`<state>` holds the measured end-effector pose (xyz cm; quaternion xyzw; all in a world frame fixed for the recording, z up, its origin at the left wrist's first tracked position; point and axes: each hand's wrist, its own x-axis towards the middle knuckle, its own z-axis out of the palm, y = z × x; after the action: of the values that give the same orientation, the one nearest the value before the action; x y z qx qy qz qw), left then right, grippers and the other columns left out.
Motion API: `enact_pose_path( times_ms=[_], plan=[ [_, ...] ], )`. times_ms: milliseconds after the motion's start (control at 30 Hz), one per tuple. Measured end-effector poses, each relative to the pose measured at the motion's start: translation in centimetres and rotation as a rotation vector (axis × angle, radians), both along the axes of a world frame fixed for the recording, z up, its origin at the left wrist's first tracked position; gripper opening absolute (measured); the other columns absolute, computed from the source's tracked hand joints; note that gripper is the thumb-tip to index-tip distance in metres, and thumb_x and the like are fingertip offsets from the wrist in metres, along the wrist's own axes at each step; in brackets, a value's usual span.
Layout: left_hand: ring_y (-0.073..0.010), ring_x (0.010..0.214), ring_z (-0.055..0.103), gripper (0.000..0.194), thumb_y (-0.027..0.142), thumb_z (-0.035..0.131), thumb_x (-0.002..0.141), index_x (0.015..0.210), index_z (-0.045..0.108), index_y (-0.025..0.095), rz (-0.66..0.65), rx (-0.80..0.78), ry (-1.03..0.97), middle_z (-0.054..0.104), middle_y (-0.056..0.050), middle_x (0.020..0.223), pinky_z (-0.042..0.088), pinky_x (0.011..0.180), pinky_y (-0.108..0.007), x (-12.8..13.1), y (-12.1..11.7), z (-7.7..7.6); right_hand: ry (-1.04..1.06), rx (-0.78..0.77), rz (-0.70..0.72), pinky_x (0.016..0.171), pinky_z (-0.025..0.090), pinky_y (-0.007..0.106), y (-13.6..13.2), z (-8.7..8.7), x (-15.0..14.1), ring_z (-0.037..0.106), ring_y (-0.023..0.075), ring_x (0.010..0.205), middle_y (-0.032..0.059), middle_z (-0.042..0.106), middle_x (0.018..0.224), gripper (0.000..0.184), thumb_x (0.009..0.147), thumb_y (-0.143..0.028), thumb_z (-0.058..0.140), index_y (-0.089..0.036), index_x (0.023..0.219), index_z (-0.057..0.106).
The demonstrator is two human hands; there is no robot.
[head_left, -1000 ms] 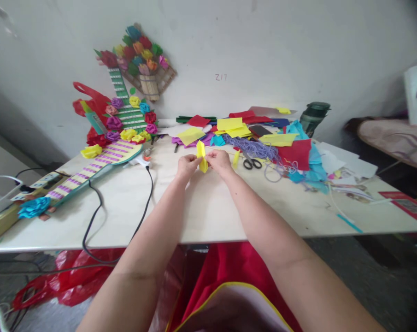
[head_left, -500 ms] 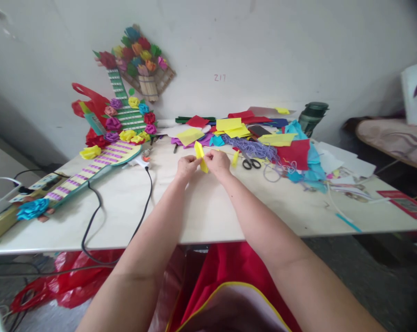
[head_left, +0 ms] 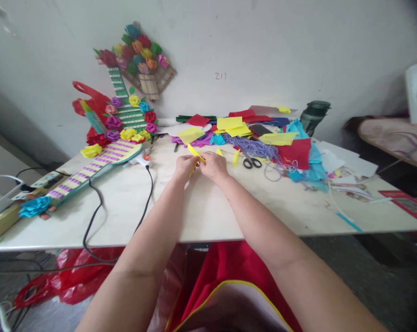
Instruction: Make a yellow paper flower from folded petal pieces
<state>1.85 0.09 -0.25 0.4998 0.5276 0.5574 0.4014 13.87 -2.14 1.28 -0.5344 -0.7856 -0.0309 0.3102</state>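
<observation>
A small folded piece of yellow paper [head_left: 193,151] is pinched between my two hands above the middle of the table. My left hand [head_left: 185,167] grips it from the left with closed fingers. From the right, my right hand [head_left: 213,166] closes on the same piece, and its fingers partly hide the paper. Just beyond my right hand lie a yellow scrap [head_left: 218,151] and another small yellow strip [head_left: 236,158]. Black-handled scissors [head_left: 252,162] rest to the right of them.
Yellow sheets [head_left: 229,123], purple yarn [head_left: 251,146] and red paper [head_left: 294,154] are heaped at the back. A hot glue gun [head_left: 141,160] with a black cord lies left, beside a flower-decorated guitar shape [head_left: 91,170]. A dark bottle [head_left: 314,117] stands back right.
The yellow paper has turned from nearly upright to a slant leaning left. My right hand has shifted slightly left, closer to my left hand, covering more of the paper.
</observation>
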Motion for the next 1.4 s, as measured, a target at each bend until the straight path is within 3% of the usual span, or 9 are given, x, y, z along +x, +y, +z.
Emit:
enact_pose_path(
  times_ms=[167, 467, 600, 833, 1000, 1100, 1233, 1400],
  plan=[
    [-0.0107, 0.045, 0.047, 0.014, 0.027, 0.061, 0.055, 0.05, 0.058, 0.013, -0.058, 0.01, -0.084, 0.052, 0.0, 0.044, 0.036, 0.048, -0.024, 0.1, -0.1, 0.1, -0.082, -0.01, -0.017, 0.075, 0.041, 0.029, -0.1, 0.1, 0.0, 0.06, 0.0207, 0.093, 0.0074, 0.068, 0.099, 0.028, 0.086, -0.025, 0.04, -0.019, 0.098, 0.065],
    [-0.0081, 0.046, 0.046, 0.015, 0.025, 0.063, 0.057, 0.05, 0.056, 0.013, -0.166, 0.038, -0.204, 0.051, 0.001, 0.046, 0.035, 0.047, -0.022, 0.2, 0.2, -0.1, -0.143, -0.028, -0.077, 0.073, 0.04, 0.029, -0.1, 0.4, -0.1, 0.061, 0.0219, 0.093, 0.0111, 0.068, 0.1, 0.031, 0.089, -0.024, 0.036, -0.015, 0.097, 0.065],
    [-0.0134, 0.053, 0.055, 0.014, 0.024, 0.063, 0.055, 0.057, 0.062, 0.011, -0.169, -0.009, -0.3, 0.057, -0.002, 0.053, 0.044, 0.055, -0.026, 0.0, 0.9, -0.4, -0.086, -0.048, -0.119, 0.072, 0.041, 0.028, 0.0, 0.4, 0.0, 0.062, 0.0209, 0.091, 0.0099, 0.068, 0.1, 0.032, 0.088, -0.025, 0.037, -0.017, 0.095, 0.067],
    [-0.0132, 0.052, 0.057, 0.022, 0.03, 0.07, 0.055, 0.061, 0.065, 0.01, -0.09, -0.009, -0.275, 0.06, -0.004, 0.054, 0.048, 0.058, -0.027, -0.4, 0.4, 0.1, 0.261, -0.089, -0.136, 0.074, 0.046, 0.028, 0.8, -0.2, 0.4, 0.064, 0.0196, 0.084, 0.0043, 0.071, 0.084, 0.023, 0.081, -0.028, 0.05, -0.021, 0.086, 0.071],
    [-0.0107, 0.053, 0.057, 0.032, 0.037, 0.075, 0.056, 0.067, 0.066, 0.009, -0.143, 0.023, -0.314, 0.061, -0.003, 0.055, 0.047, 0.06, -0.025, -0.4, 0.0, 0.1, 0.792, -0.368, 0.118, 0.064, 0.052, 0.026, 2.2, -0.9, 0.4, 0.067, 0.0164, 0.066, 0.0024, 0.07, 0.073, 0.018, 0.077, -0.023, 0.056, -0.016, 0.083, 0.072],
    [-0.01, 0.054, 0.057, 0.033, 0.037, 0.077, 0.055, 0.067, 0.065, 0.009, -0.131, 0.02, -0.352, 0.061, -0.003, 0.056, 0.046, 0.06, -0.024, -0.4, 0.1, 0.0, 1.021, -0.48, 0.208, 0.059, 0.054, 0.026, 2.3, -0.9, 0.2, 0.066, 0.0148, 0.058, 0.0021, 0.069, 0.07, 0.027, 0.073, -0.019, 0.06, -0.014, 0.098, 0.07],
    [-0.0087, 0.052, 0.054, 0.031, 0.035, 0.079, 0.055, 0.062, 0.063, 0.009, -0.095, -0.005, -0.364, 0.059, -0.002, 0.053, 0.044, 0.057, -0.023, -0.2, -0.1, 0.3, 1.073, -0.483, 0.213, 0.059, 0.055, 0.027, 2.0, -0.7, 0.2, 0.064, 0.0121, 0.055, 0.0027, 0.069, 0.071, 0.044, 0.073, -0.015, 0.059, -0.013, 0.117, 0.062],
    [-0.008, 0.051, 0.052, 0.03, 0.034, 0.078, 0.055, 0.061, 0.063, 0.009, -0.093, -0.004, -0.331, 0.057, -0.001, 0.052, 0.042, 0.056, -0.023, -0.1, -0.4, 0.6, 0.936, -0.389, 0.222, 0.071, 0.054, 0.028, 2.7, -1.4, 0.4, 0.066, 0.0141, 0.074, 0.0043, 0.071, 0.087, 0.042, 0.075, -0.02, 0.057, -0.017, 0.116, 0.063]
  ],
)
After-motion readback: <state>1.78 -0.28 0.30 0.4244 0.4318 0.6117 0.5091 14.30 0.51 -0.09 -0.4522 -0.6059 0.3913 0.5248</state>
